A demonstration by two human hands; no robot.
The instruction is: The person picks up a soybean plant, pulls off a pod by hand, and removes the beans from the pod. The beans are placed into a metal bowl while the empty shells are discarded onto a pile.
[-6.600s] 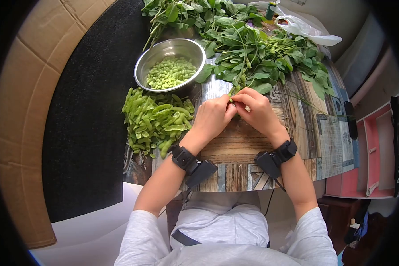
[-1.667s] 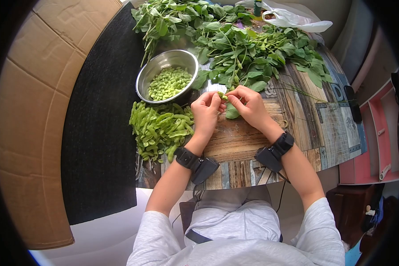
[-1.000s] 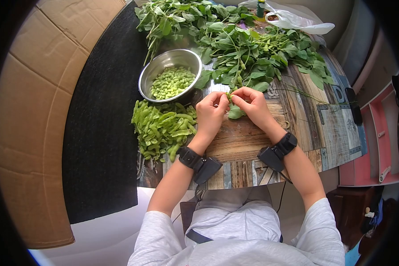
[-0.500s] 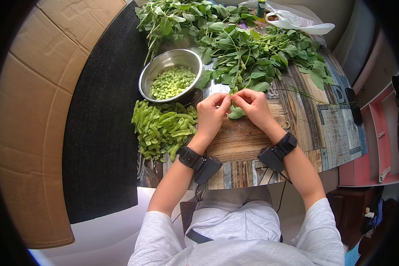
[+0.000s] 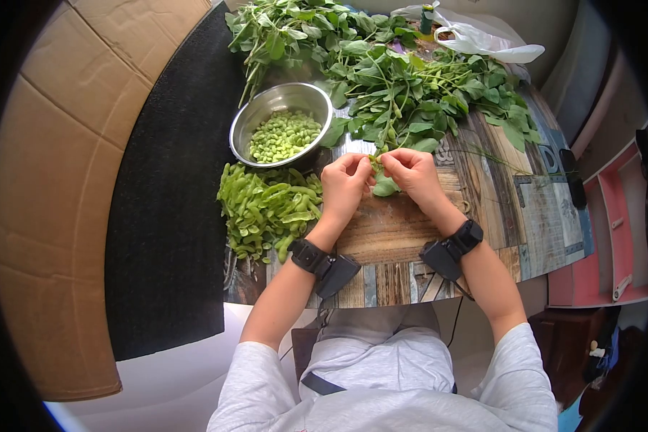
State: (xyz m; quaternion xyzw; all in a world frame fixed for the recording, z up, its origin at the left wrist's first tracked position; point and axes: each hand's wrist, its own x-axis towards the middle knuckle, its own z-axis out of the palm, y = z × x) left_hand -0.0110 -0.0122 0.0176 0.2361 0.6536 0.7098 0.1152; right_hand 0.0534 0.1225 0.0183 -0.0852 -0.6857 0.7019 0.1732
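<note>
Drawn slightly apart since half a second ago, the hands now show a sliver of green pod [image 5: 373, 158] between their fingertips, which nearly met then. Left hand [image 5: 344, 186] and right hand [image 5: 415, 176] each pinch it between thumb and finger, over the middle of the surface [image 5: 403, 225]. It looks small, slim and yellowish green; whether it is split cannot be told. Just below it lies a flat, matte leaf [image 5: 386, 184].

Toward the left edge sits a round metal bowl [image 5: 297, 92], its rim shiny, with smooth, plump, pale green beans [image 5: 284, 137] piled inside. Nearer the front left corner, a loose heap of pods [image 5: 266, 205] shows long, curved, flattened shapes, some gaping. Leafy stalks [image 5: 403, 90] sprawl along the far edge, broad-leaved and tangled, beside a crinkled white plastic bag [image 5: 493, 45] at the far right.

Printed weathered planks cover the surface, in brown, grey and blue; its near edge curves. A large letter "D" [image 5: 551, 158] reads near the right edge, and a pale ampersand [image 5: 445, 153] shows beside the right hand.
</note>
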